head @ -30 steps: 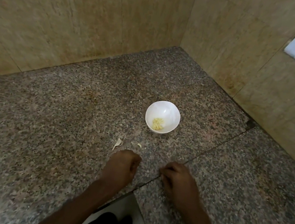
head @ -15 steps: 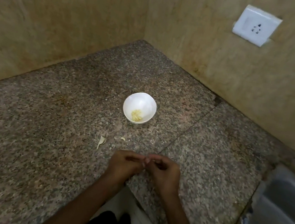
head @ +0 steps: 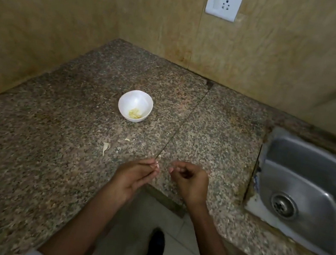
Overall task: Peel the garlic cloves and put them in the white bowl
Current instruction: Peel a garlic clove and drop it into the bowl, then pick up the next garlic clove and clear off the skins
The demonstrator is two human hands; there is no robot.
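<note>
Left hand (head: 136, 175): grip was seen spread.
Right hand (head: 191, 182): grip was curled; contents could not be told.
White bowl (head: 130, 100): set at 11 o'clock, garlic (head: 135, 113) inside.

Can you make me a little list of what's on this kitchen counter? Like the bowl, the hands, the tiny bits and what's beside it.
bowl: white bowl, upright on the granite counter
in the bowl: a few yellowish garlic pieces
bits: two pale peel scraps on the counter, between the bowl and the hands
hands: left hand with fairly straight fingers, right hand with curled fingers, apart from each other
held: too small to tell if either hand holds garlic
beside: steel sink to the right
wall: white socket
</note>
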